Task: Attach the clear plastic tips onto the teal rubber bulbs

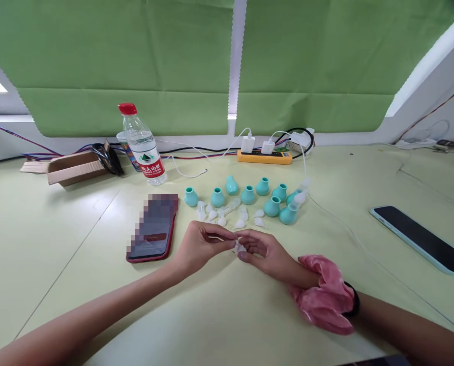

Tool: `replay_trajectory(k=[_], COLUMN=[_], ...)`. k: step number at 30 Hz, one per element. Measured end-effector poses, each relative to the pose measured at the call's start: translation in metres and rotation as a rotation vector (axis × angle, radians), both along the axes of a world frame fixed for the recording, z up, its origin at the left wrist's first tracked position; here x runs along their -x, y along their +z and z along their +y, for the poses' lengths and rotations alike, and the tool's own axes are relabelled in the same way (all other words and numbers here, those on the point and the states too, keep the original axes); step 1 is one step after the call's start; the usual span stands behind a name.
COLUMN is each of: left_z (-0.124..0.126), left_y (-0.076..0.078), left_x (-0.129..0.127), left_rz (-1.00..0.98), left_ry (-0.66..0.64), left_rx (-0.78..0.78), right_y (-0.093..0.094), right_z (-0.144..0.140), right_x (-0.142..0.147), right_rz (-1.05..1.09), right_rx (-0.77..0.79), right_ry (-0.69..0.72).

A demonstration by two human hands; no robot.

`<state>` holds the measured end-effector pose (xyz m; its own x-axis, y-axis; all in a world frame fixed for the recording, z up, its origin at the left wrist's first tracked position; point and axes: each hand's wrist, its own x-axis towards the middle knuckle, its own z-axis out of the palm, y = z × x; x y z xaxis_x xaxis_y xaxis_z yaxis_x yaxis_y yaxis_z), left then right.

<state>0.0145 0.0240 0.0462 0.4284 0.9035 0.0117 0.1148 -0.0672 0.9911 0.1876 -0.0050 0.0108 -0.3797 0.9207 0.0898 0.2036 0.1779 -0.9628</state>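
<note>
Between my two hands is a small whitish translucent plastic piece, partly hidden by the fingers. My left hand pinches its upper left side with thumb and forefinger. My right hand closes on it from the right, thumb below and fingers curled behind. Just beyond lie several clear and white plastic pieces, some tube-like, some cap-like. Behind these stand several turquoise bulb-shaped pots with open necks; one pot lies tipped. At the right, translucent parts sit at the mouths of turquoise pots.
A red-cased phone lies left of my hands, another phone far right. A water bottle, a cup and an open cardboard box stand back left. An orange power strip trails cables; a white cord crosses the right side.
</note>
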Motion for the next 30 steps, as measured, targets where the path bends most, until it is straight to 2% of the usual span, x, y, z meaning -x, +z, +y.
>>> replay_trajectory(k=[3,7,16,21,26,30], left_z=[0.000,0.004,0.011,0.013,0.013,0.013], left_y=[-0.008,-0.011,-0.012,-0.014,-0.015,-0.014], left_x=[-0.002,-0.002,0.000,0.000,-0.002,-0.004], left_rz=[0.068,0.154,0.162,0.170,0.186,0.074], left_ry=[-0.017,-0.023,-0.076,-0.112,-0.127,-0.182], left_rx=[-0.078,-0.105,-0.126,-0.159,-0.048,0.173], right_y=[-0.007,-0.009,-0.010,-0.010,-0.011,-0.011], right_z=[0.000,0.004,0.005,0.005,0.004,0.004], right_x=[0.003,0.001,0.002,0.002,0.003,0.002], right_rz=[0.107,0.208,0.269,0.267,0.272,0.295], right_rx=[0.141,0.217,0.234,0.238,0.229,0.216], right_ry=[-0.068,-0.108,-0.163,-0.149,-0.138,-0.141])
